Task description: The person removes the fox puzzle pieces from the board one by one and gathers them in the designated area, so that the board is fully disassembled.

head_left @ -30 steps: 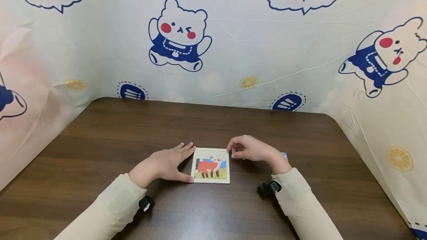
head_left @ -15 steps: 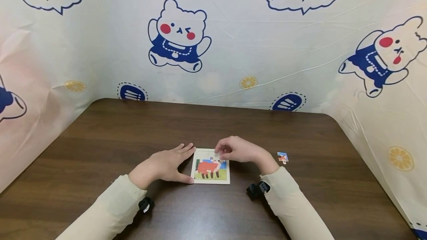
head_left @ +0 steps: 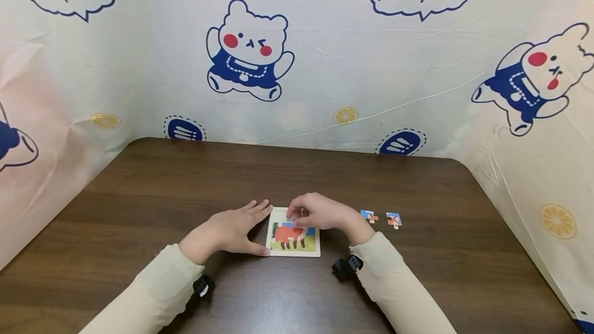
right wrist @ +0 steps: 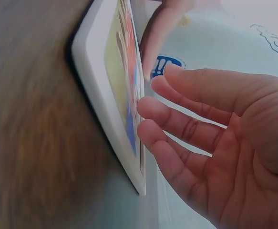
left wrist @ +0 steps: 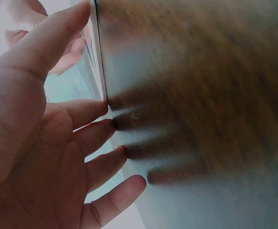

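A square jigsaw puzzle (head_left: 289,236) in a pale frame lies on the table, showing a red animal on green and blue. My left hand (head_left: 225,231) lies flat with spread fingers, thumb tip and fingertips at the frame's left edge. My right hand (head_left: 322,213) is over the puzzle's upper part, covering some of the picture. In the right wrist view its bent, relaxed fingers (right wrist: 150,107) touch the puzzle's face, the thumb stands apart, and nothing shows between them. Two loose jigsaw pieces (head_left: 394,220), blue and orange, lie to the right.
The brown wooden table (head_left: 185,169) runs back to a white curtain (head_left: 325,66) printed with bears, which also closes off both sides. A small black camera (head_left: 347,267) is on the right wrist, another (head_left: 203,285) on the left.
My right hand has moved left from beside the frame's right edge to over the puzzle. Its shift uncovers both loose pieces. The left hand stays in place.
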The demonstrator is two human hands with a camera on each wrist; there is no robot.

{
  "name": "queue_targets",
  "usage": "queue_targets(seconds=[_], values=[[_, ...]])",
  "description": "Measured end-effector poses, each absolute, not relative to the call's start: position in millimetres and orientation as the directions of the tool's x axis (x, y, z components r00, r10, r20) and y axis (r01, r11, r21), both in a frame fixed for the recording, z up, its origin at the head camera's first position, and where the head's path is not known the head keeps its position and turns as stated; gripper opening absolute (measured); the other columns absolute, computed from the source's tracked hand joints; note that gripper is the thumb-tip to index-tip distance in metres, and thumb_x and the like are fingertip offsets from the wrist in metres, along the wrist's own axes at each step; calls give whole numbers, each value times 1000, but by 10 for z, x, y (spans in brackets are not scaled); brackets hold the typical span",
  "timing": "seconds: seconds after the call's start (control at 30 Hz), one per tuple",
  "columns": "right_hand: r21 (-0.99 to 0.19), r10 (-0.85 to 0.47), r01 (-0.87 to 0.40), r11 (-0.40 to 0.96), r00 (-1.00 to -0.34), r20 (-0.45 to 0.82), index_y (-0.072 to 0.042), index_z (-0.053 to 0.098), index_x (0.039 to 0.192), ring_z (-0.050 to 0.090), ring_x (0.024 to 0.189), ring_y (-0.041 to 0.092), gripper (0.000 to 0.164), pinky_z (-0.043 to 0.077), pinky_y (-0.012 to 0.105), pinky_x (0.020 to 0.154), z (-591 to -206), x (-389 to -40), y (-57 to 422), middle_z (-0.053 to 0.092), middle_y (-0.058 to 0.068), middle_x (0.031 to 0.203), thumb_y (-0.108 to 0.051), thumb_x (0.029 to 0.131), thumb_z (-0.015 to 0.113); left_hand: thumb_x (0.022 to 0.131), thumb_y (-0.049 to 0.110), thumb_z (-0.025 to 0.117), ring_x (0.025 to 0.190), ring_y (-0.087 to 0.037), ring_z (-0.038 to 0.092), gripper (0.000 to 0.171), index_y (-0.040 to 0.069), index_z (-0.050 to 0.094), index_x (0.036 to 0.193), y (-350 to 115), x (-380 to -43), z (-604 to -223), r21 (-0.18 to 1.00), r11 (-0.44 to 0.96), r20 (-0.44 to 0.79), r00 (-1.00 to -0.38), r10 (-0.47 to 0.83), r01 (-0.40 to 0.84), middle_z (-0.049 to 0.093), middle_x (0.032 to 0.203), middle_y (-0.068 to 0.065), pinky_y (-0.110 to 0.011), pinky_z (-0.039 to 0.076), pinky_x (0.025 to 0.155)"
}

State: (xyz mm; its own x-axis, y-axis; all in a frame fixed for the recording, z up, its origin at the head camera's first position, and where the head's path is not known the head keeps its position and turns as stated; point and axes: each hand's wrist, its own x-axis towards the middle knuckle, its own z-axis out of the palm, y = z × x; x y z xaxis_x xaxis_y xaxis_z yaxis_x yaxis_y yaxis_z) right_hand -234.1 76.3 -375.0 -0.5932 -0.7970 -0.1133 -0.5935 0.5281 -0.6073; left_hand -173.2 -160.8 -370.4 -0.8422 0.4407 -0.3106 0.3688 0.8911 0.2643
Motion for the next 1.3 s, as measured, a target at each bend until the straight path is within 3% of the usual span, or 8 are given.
queue_targets(seconds=[0.27,0.53,0.97,1.3], values=[[-595,-778,-574,562,-611,-145,-6,71,105,52,75,10,14,45,20,68,-3755,-2300,651,57,-2,81,-7,92,67,79,62,73,153,-32,24,101,14,31,157,-1603,-1722,-3693,267,891,-310,-842,441,368,23,166,-4,-57,40,108],[-632,-759,-513,582,-622,-194,-5,70,104,55,73,11,13,55,22,61,-3771,-2251,605,55,2,85,-3,92,68,79,62,73,153,-31,24,101,14,31,157,-1607,-1725,-3705,264,890,-305,-842,444,373,23,166,-4,-56,40,108],[-528,-736,-557,641,-643,-214,-8,65,100,48,73,10,13,44,19,64,-3770,-2216,516,52,0,82,-6,89,72,78,64,73,153,-29,25,102,16,31,157,-1596,-1733,-3700,243,900,-318,-847,426,362,24,166,-1,-58,44,104],[-560,-729,-524,642,-644,-232,-9,63,99,50,67,10,12,49,19,59,-3757,-2215,508,52,-1,78,-6,91,71,79,66,70,152,-30,27,100,15,33,156,-1571,-1745,-3702,206,905,-309,-852,422,373,26,165,-3,-56,44,105]])
